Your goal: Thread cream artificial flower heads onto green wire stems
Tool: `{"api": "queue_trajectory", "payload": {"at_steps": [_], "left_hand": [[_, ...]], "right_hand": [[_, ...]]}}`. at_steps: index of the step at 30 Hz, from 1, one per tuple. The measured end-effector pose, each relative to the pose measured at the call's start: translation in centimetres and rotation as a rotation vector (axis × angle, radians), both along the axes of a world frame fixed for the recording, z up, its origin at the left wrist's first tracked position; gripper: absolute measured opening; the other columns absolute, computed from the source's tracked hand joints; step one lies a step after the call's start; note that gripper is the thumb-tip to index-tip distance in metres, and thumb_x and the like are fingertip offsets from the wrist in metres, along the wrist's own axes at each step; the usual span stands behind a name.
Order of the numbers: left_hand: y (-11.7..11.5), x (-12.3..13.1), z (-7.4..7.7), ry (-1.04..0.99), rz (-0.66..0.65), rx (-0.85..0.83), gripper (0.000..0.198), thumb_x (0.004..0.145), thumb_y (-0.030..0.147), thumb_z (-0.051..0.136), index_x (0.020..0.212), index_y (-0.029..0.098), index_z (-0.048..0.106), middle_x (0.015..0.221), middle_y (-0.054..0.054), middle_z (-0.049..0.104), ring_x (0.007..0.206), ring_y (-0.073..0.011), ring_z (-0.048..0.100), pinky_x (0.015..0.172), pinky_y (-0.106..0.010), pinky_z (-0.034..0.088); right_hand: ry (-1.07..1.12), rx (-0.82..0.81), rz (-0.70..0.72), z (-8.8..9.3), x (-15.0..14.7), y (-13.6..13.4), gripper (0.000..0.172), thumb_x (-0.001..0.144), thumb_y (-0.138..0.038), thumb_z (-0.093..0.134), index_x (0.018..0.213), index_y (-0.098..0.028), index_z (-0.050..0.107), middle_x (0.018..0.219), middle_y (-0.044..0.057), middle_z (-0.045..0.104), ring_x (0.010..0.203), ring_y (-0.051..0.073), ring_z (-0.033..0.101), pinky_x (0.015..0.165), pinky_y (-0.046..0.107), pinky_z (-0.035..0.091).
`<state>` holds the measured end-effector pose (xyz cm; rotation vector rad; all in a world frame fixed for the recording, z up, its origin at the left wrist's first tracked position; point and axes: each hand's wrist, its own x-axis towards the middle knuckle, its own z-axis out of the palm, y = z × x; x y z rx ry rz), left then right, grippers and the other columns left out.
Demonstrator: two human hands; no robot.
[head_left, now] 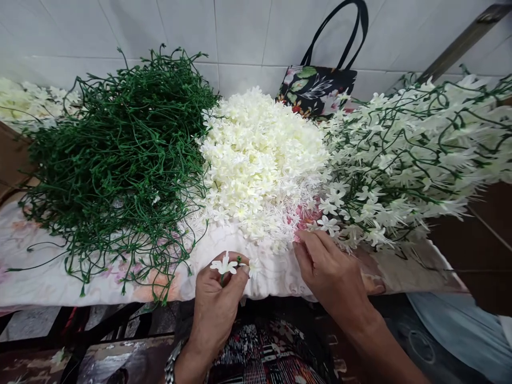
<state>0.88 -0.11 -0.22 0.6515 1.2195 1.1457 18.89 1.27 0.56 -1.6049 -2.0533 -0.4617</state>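
Observation:
My left hand (221, 298) is closed around a green artificial flower stem, with a white flower (224, 265) on one tip and a bare green tip (239, 259) by the thumb. To the right, the fingers of my right hand (330, 266) are pinched together at the cloth's pink print; whatever is between them is too small to make out. Ahead lies a heap of loose white blossoms (260, 154), with thin white stamen pieces (280, 208) spread along its front. A thick pile of green stems (120, 144) is at the left, and white flowers on stems (400, 165) are heaped at the right.
A floral cloth (256, 277) covers the table. Behind the heaps, a black flowered handbag (318, 88) leans against the tiled wall (240, 32). More white blossoms (36, 101) and a cardboard box (14, 157) are at the far left. A metal bar (460, 45) slants at the upper right.

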Motion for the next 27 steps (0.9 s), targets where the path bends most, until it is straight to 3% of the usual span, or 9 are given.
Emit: {"api": "queue_trajectory", "payload": {"at_steps": [6, 15, 19, 23, 27], "left_hand": [[0.2, 0.0, 0.0, 0.01, -0.04, 0.004, 0.016, 0.071, 0.028, 0.068, 0.073, 0.015, 0.059, 0.048, 0.007, 0.035, 0.044, -0.0047, 0.025, 0.042, -0.019, 0.018], [0.2, -0.3, -0.1, -0.011, -0.045, 0.013, 0.015, 0.071, 0.027, 0.068, 0.073, 0.015, 0.06, 0.046, 0.008, 0.034, 0.043, -0.0046, 0.025, 0.042, -0.019, 0.019], [0.2, -0.2, 0.3, -0.021, -0.001, 0.015, 0.013, 0.068, 0.024, 0.07, 0.07, 0.015, 0.061, 0.044, 0.008, 0.036, 0.041, -0.0045, 0.027, 0.041, -0.019, 0.021], [0.1, -0.2, 0.9, -0.032, 0.061, 0.013, 0.012, 0.064, 0.021, 0.071, 0.069, 0.015, 0.063, 0.041, 0.008, 0.038, 0.038, -0.0043, 0.029, 0.039, -0.018, 0.025], [-0.2, -0.4, 1.2, -0.067, 0.098, 0.016, 0.012, 0.061, 0.018, 0.073, 0.067, 0.014, 0.064, 0.049, 0.003, 0.054, 0.039, -0.0046, 0.037, 0.038, -0.017, 0.027]], "right_hand": [[-0.104, -0.055, -0.044, -0.5, -0.5, 0.5, 0.021, 0.084, -0.009, 0.045, 0.068, -0.016, 0.058, 0.066, 0.003, 0.058, 0.049, 0.011, 0.045, 0.043, 0.024, 0.026], [0.028, -0.124, 0.008, 1.1, 1.1, -0.7, 0.019, 0.087, -0.016, 0.044, 0.072, -0.017, 0.057, 0.068, 0.002, 0.058, 0.057, 0.011, 0.053, 0.05, 0.025, 0.031], [0.032, -0.173, 0.011, 1.0, 0.8, -1.8, 0.02, 0.085, -0.016, 0.045, 0.069, -0.018, 0.056, 0.064, 0.001, 0.055, 0.054, 0.011, 0.05, 0.051, 0.025, 0.031], [0.069, -0.26, 0.13, 0.4, -0.9, -2.6, 0.022, 0.086, -0.015, 0.045, 0.067, -0.018, 0.056, 0.061, 0.0, 0.052, 0.052, 0.01, 0.047, 0.052, 0.025, 0.032], [0.195, -0.339, 0.27, 0.6, -1.2, -2.3, 0.021, 0.089, -0.015, 0.042, 0.073, -0.016, 0.057, 0.064, 0.001, 0.053, 0.056, 0.01, 0.049, 0.055, 0.024, 0.036]]}}
